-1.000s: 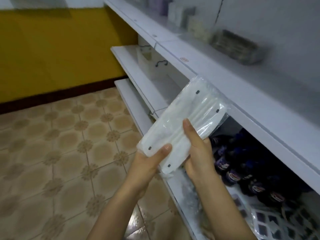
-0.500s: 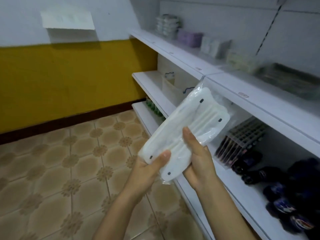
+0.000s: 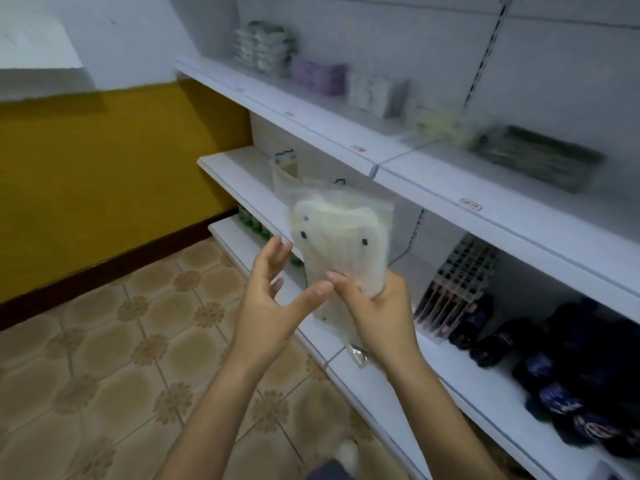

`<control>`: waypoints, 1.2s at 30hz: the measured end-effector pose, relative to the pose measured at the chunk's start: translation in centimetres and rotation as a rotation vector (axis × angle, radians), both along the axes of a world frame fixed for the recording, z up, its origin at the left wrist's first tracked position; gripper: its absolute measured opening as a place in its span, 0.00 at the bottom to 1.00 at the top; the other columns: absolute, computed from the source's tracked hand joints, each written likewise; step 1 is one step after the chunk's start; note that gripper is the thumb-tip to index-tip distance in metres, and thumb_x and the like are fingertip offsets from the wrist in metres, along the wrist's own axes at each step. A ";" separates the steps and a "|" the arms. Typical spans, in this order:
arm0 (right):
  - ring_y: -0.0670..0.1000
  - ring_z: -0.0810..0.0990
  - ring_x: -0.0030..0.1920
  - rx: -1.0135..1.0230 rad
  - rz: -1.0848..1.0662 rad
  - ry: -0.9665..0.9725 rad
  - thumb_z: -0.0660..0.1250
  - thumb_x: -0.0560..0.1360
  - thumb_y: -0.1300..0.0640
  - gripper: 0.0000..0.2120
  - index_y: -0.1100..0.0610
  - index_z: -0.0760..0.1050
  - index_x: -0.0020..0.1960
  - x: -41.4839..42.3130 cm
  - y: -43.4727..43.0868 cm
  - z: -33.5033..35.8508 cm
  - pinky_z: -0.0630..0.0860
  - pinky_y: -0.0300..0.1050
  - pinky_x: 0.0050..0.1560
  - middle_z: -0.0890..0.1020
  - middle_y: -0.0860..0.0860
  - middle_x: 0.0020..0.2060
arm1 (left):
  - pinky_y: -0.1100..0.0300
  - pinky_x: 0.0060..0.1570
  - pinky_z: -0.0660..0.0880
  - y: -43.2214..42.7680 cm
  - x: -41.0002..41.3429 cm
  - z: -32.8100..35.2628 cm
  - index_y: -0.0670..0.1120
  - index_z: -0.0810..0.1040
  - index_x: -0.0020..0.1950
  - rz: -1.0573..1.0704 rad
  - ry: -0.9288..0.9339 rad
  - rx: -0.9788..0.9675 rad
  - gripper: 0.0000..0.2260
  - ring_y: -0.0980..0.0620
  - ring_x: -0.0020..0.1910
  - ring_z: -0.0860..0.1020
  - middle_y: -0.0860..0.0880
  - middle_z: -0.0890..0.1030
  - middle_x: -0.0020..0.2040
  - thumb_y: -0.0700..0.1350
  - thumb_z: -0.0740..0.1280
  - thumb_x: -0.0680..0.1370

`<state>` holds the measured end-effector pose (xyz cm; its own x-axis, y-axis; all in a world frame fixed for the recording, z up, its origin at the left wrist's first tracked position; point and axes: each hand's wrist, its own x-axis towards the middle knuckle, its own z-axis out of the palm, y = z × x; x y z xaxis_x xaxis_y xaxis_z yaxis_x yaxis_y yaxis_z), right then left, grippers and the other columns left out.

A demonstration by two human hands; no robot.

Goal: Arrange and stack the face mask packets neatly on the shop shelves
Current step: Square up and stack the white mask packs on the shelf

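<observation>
White mask packet [image 3: 341, 247], two hands [image 3: 375, 306]

The face mask packet [image 3: 341, 247], which a second ago lay slanted toward the top shelf [image 3: 433, 174], now stands nearly upright below that shelf's edge. The left hand [image 3: 273, 306] has let go: its fingers are spread beside the packet, only the thumb near it. The right hand [image 3: 377, 306] alone grips the packet's lower part

Head view looks forward and down, close over both hands [image 3: 332, 306], shelves [image 3: 485, 209] running right, floor [image 3: 104, 358] left.
</observation>
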<state>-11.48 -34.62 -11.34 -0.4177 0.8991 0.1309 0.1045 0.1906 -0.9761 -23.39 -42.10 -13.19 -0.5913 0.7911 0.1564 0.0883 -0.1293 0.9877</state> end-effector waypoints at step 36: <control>0.38 0.81 0.53 0.901 -0.386 -0.276 0.67 0.75 0.59 0.11 0.51 0.80 0.56 -7.4 35.0 8.1 0.76 0.34 0.54 0.82 0.36 0.52 | 0.54 0.62 0.70 47.7 -15.7 8.1 0.48 0.68 0.73 -0.568 -0.711 0.131 0.34 0.47 0.58 0.77 0.48 0.77 0.63 0.64 0.64 0.72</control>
<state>-18.90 0.36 -3.22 -0.2382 0.5938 0.7686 0.5143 0.7484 -0.4188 -39.10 5.60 -5.09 -0.1102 0.9938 0.0137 -0.6457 -0.0821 0.7592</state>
